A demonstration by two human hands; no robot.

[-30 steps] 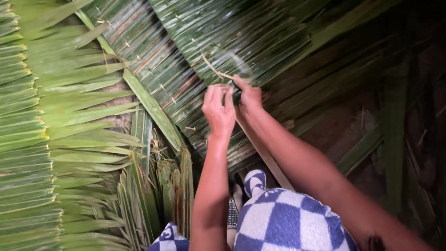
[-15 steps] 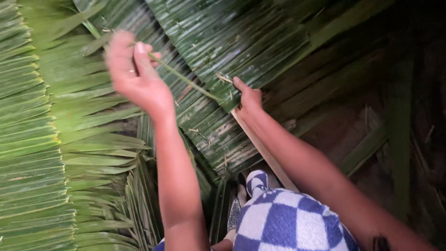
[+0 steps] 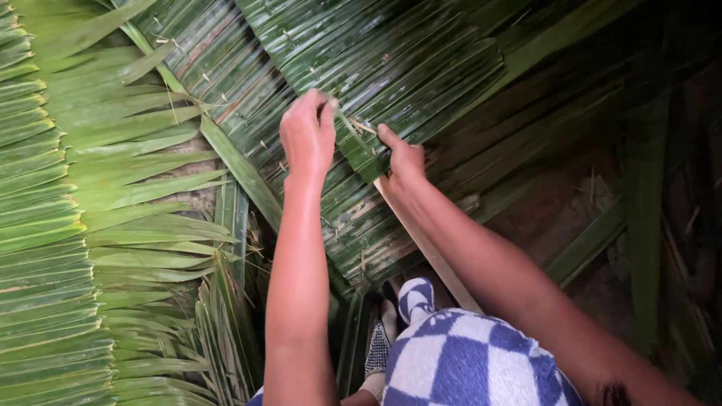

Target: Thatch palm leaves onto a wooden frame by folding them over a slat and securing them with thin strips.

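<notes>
A thin leaf strip (image 3: pixel 347 129) runs taut at the middle of the woven palm-leaf panel (image 3: pixel 391 68), pinched at its far end by the left hand (image 3: pixel 307 135), fingers closed tight on it. Just right, the right hand (image 3: pixel 404 156) presses flat on the panel, forefinger stretched toward the strip. A pale slat (image 3: pixel 429 248) runs beneath that wrist. Lighter loose fronds (image 3: pixel 68 225) lie left; blue-checked cloth (image 3: pixel 466 361) sits near.

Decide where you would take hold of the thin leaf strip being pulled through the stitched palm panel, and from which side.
Grip the thin leaf strip at its free upper end, where the left hand pinches it, coming from above left. It runs taut and slanted down toward the right hand, which presses the stitched palm panel, so that lower end is blocked.
</notes>
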